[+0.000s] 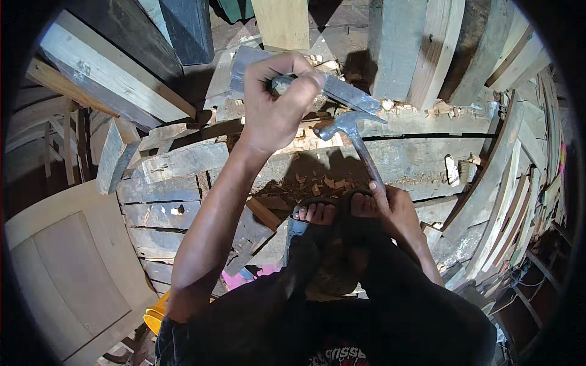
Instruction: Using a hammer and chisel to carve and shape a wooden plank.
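My left hand (273, 102) is closed in a fist around a tool whose rounded grey end (281, 85) shows between thumb and fingers. The rest of that tool is hidden by the hand. Under and beside the fist lies a long grey bar-like piece (348, 93), slanting down to the right; whether it is part of the held tool I cannot tell. My right hand (397, 210) grips the lower handle of a claw hammer (364, 152), thumb along it. The hammer's metal head is close to the bar's right end, claw pointing right.
Wood chips (332, 183) litter the plank floor (427, 155) around my feet (317, 212). Thick timbers (400, 49) stand along the far side. Long boards (494, 189) lean at the right, and a panelled wooden door (79, 268) lies at the left near a yellow object (155, 314).
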The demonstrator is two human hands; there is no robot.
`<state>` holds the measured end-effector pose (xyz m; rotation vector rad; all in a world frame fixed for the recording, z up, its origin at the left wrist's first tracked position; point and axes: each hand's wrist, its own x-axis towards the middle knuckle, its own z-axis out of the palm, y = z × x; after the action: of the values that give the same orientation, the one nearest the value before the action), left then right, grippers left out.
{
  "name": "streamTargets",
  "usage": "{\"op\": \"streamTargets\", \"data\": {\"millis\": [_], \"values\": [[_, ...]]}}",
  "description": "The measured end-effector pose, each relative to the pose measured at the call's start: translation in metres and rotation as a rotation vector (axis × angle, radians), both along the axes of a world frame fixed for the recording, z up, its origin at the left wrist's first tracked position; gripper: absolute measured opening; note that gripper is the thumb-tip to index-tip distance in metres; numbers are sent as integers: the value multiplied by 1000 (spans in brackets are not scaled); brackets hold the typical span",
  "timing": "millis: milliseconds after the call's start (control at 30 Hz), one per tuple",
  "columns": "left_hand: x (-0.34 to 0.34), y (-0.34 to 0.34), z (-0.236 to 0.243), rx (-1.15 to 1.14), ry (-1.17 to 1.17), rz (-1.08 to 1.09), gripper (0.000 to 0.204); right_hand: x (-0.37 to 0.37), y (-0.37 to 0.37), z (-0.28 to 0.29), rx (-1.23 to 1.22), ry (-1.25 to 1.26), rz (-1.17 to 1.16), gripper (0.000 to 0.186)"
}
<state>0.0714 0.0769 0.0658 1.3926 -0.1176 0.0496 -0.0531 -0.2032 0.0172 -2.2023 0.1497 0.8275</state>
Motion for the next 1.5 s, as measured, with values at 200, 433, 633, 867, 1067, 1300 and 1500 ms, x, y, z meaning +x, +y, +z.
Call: {"op": "streamTargets", "data": {"millis": [200, 433, 633, 867, 1067, 1300, 1500], "values": [[-6, -2, -14, 102, -40, 35, 24, 6, 3, 9, -47, -9, 32, 70], [5, 12, -15, -193, 83, 31, 16, 7, 1, 10, 2, -3, 21, 71], [4, 10, -10, -229, 53, 42, 21, 4, 4, 8, -71, -34, 35, 71], [5, 11, -6, -117, 34, -10, 25, 6, 1, 8, -57, 18, 22, 73], [3, 5, -13, 27, 51, 45, 22, 3, -2, -1, -41, -2, 24, 75], [3, 6, -7, -59, 43, -1, 25, 3, -1, 1, -31, -21, 16, 71], [0, 3, -11, -39, 86, 50, 25, 5, 0, 6, -48, 8, 36, 73]]}}
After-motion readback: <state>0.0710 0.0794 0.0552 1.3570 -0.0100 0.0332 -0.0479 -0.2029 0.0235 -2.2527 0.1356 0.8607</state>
